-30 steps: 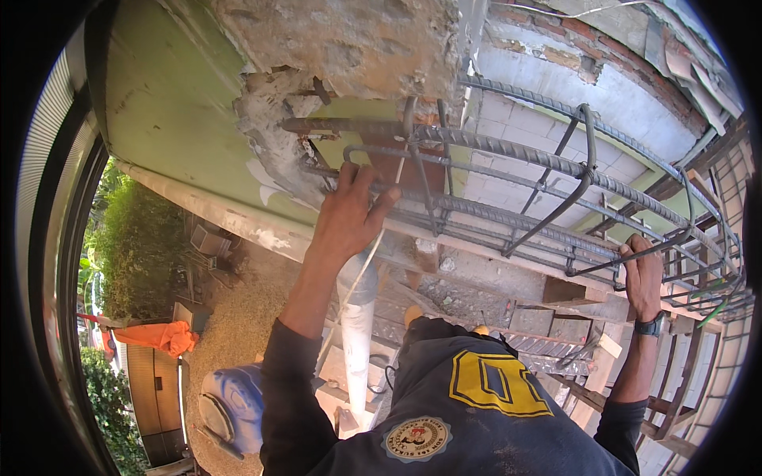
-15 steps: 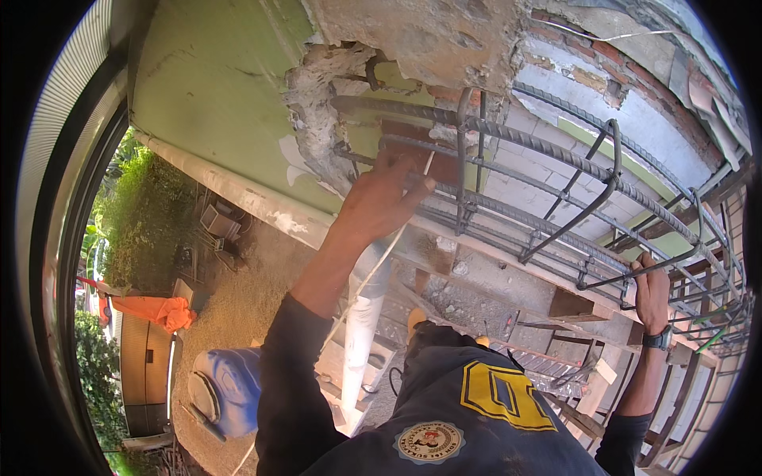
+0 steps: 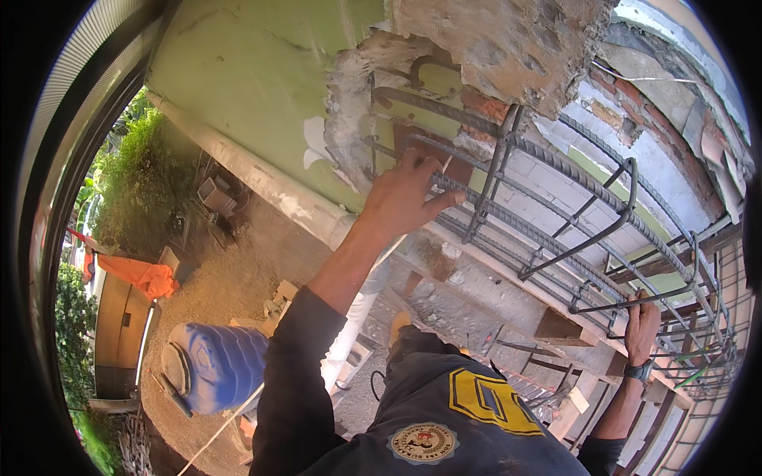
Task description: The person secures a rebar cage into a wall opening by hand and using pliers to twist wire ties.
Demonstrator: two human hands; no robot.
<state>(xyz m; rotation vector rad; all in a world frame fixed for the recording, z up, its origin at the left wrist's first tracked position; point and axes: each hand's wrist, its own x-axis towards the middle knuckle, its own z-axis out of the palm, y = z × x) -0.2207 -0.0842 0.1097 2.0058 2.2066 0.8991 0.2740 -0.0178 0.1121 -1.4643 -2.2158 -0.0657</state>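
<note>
While the left hand (image 3: 401,194) rests on the ribbed grey steel-bar cage (image 3: 556,164) — thumb spread wide — the right hand (image 3: 641,325) grips its lower edge.

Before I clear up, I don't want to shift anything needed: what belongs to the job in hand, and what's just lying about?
Job in hand:
rebar cage, left hand and right hand on it
broken wall edge, probably

Apparently lying about:
blue barrel
orange cloth
</note>
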